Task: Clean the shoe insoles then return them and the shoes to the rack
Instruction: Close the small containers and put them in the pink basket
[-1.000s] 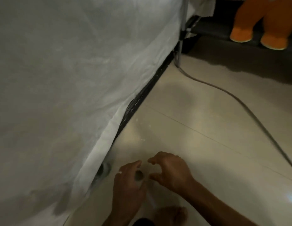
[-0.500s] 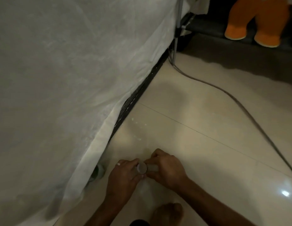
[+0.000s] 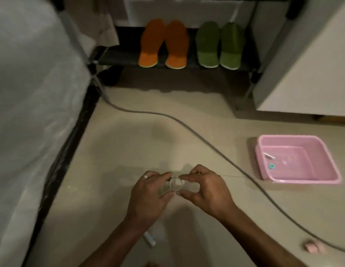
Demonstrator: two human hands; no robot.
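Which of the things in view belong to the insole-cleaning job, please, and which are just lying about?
Job: orange insoles, green insoles, rack, pink basin, clear container held by both hands.
Lying about: grey cable, white-covered furniture.

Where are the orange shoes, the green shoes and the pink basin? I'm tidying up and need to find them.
orange shoes (image 3: 164, 43): head view, on the sole of the right shoe of the pair.
green shoes (image 3: 219, 44): head view, between the pair, on the left shoe's sole edge.
pink basin (image 3: 330, 166): head view, on its right wall.
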